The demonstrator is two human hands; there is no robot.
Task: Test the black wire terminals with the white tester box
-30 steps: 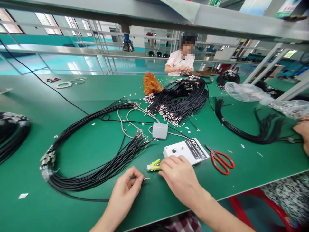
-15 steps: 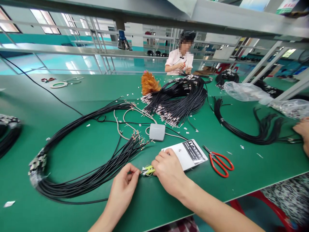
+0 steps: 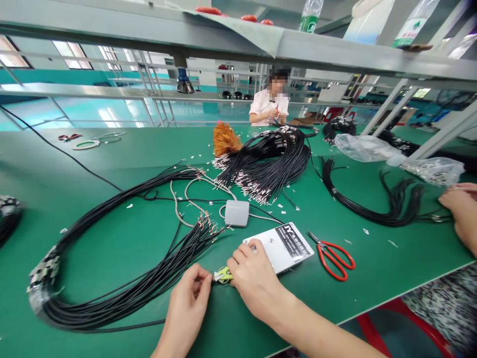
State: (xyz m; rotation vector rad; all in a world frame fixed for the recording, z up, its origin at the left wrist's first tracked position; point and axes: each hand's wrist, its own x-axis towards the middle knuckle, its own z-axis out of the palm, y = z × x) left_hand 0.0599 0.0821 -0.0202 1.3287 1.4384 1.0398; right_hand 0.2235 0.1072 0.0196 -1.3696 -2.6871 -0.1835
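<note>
Between its thumb and fingers my left hand pinches the end of a black cable. This cable runs left to the curved bundle of black cables, whose bare copper ends fan out behind my hand. My right hand is closed on a small yellow-green clip. The clip's tip meets the cable end at my left fingertips; whether its jaws grip the wires is too small to tell. Right behind my right hand lies a flat white box with a black printed label.
Red-handled scissors lie right of the box. Behind it are a grey block with cords and a large pile of black cables. A co-worker's hand is at the right edge, near another bundle. A metal shelf crosses overhead.
The view has shifted, so the table things sit slightly lower and further left. Both hands keep their hold, at the same place beside the box.
</note>
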